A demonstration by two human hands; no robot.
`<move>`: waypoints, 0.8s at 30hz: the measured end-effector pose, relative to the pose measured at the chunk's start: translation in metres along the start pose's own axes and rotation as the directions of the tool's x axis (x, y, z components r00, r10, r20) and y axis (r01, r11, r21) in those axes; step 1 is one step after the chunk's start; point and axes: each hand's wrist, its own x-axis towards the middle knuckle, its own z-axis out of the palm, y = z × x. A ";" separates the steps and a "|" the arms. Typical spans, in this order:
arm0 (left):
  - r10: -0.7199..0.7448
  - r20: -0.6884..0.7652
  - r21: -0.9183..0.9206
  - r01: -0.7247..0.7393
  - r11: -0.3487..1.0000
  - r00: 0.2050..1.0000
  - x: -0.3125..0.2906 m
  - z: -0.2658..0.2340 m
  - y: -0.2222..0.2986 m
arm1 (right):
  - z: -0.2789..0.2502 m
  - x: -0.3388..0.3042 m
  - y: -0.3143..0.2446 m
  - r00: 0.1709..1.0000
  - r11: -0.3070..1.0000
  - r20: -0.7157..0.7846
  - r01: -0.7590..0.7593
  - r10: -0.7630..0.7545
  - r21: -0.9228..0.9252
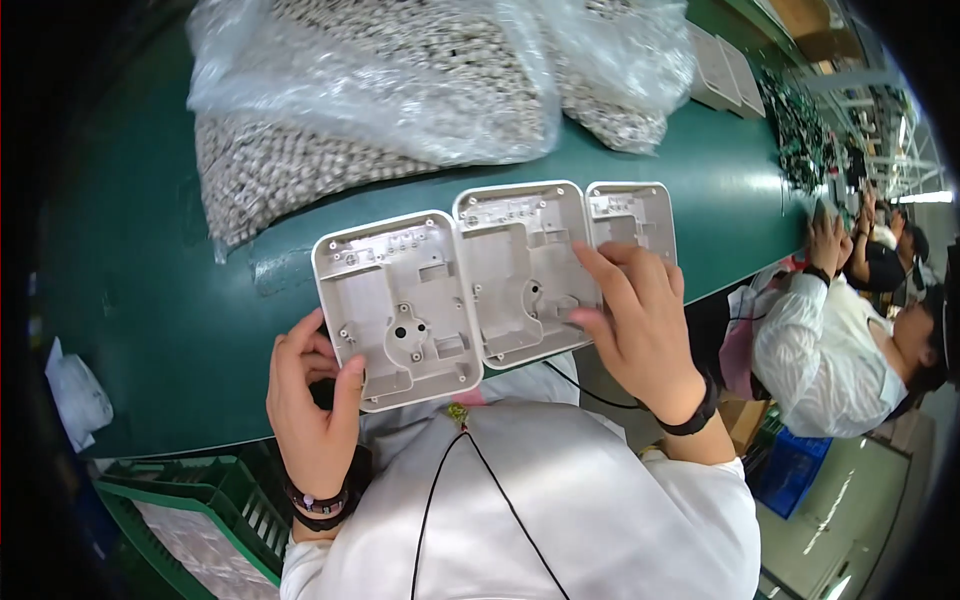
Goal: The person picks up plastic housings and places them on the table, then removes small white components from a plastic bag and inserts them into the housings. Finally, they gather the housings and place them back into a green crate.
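Three light grey plastic housings lie in a row at the near edge of the green table, hollow sides up, with posts and ribs inside. My left hand [315, 400] grips the near left corner of the left housing [362, 305], thumb at its rim and fingers along its outer side. Over the right part of the middle housing [500, 255] is my right hand [645, 325], fingers apart and nothing seen in it. This hand also covers the near part of the right housing [620, 208]. Whether its fingertips touch the plastic I cannot tell.
Large clear bags [330, 110] of small grey parts cover the far side of the table [190, 310]. More grey housings [715, 70] and a dark heap of parts [795, 125] lie far right. Co-workers [820, 340] sit right. A green crate [200, 500] stands lower left.
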 end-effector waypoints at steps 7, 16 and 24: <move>0.051 0.201 -0.031 -0.045 0.998 0.978 0.004 0.037 0.035 | 0.014 -0.003 0.005 0.955 0.985 -0.256 -0.166 0.149 -0.046; 0.171 0.546 -0.162 -0.097 0.982 0.820 0.023 0.089 0.064 | 0.012 -0.009 0.054 0.911 0.932 -0.261 -0.353 0.321 -0.087; 0.386 0.745 -0.133 -0.446 0.885 0.545 0.030 0.128 0.097 | -0.011 -0.034 0.177 0.906 0.937 -0.282 -0.345 0.317 -0.054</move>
